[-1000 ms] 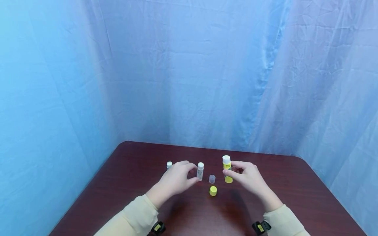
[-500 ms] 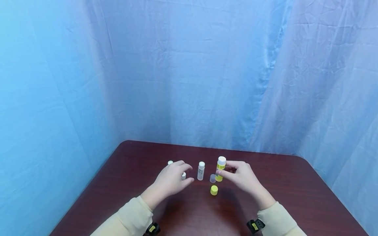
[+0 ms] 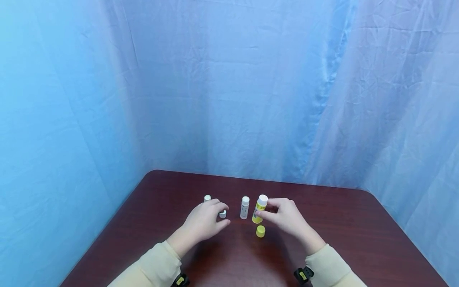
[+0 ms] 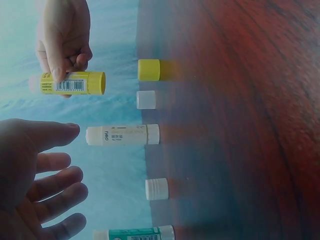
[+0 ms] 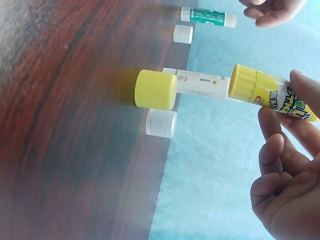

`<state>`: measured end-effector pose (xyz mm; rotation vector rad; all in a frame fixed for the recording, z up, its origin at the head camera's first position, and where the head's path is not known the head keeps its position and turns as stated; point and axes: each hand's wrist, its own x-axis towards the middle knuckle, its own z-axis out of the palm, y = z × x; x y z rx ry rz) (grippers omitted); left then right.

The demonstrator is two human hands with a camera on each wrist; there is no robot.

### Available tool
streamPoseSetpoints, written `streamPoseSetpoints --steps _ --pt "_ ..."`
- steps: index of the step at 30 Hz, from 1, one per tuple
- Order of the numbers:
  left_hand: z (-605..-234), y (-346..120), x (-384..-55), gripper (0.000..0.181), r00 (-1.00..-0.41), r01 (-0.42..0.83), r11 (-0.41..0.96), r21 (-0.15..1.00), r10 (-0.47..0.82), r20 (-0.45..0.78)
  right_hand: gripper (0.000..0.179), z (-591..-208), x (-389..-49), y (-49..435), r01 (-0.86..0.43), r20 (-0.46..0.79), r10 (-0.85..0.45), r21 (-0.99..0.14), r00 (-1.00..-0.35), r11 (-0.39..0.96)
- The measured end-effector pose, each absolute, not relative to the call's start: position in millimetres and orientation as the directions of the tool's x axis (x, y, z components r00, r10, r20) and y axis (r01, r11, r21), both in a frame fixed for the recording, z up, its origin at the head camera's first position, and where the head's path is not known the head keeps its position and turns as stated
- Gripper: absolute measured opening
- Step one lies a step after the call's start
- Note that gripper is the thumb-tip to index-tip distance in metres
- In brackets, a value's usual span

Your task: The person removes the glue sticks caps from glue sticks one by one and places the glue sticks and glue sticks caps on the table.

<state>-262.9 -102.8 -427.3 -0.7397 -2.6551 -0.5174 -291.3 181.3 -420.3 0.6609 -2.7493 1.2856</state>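
Observation:
My right hand (image 3: 287, 220) pinches a yellow glue stick (image 3: 258, 214) between thumb and fingers. The stick is uncapped, its white end up, tilted slightly and held above the table. Its yellow cap (image 3: 260, 231) stands on the table just in front of it. A white glue stick (image 3: 244, 209), uncapped too, stands upright to the left of the yellow one. My left hand (image 3: 200, 221) hovers left of the white stick, fingers apart and holding nothing. A clear cap (image 4: 146, 100) stands near the yellow cap; in the head view it is hidden.
Near my left fingers a white ribbed cap (image 4: 157, 189) stands on the table. A green-labelled glue stick (image 5: 207, 17) stands farther left, mostly behind my left hand in the head view. Blue curtains (image 3: 229, 99) hang behind the dark red table (image 3: 322, 211).
My left hand has released the white glue stick, which stays standing, and has drawn off to the left. My right hand has brought the yellow glue stick leftward, over near the caps, tilting it slightly.

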Motion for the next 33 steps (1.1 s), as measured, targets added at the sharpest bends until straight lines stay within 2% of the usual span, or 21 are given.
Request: streamPoseSetpoints --steps 9,16,23,33 --pt "-433.1 -106.8 -263.5 0.031 -0.809 0.545 0.807 0.228 0.435 0.395 0.014 -427.8 -294.4 170.9 -0.389 0.179 -0.382 -0.704 -0.907 0.594" --pt "-440.8 -112.2 -263.4 0.03 -0.81 0.546 0.805 0.231 0.436 0.392 0.008 -433.1 -296.9 158.4 -0.42 0.17 -0.423 -0.666 -0.89 0.616" --pt "-447.3 -113.8 -263.8 0.029 -0.842 0.516 0.811 0.274 0.424 0.333 0.012 -437.9 -300.8 147.2 -0.441 0.157 -0.457 -0.644 -0.876 0.625" --pt "-449.9 -115.1 -262.9 0.036 -0.88 0.469 0.832 0.297 0.411 0.239 0.011 -442.4 -302.3 140.7 -0.418 0.096 -0.464 -0.618 -0.881 0.666"
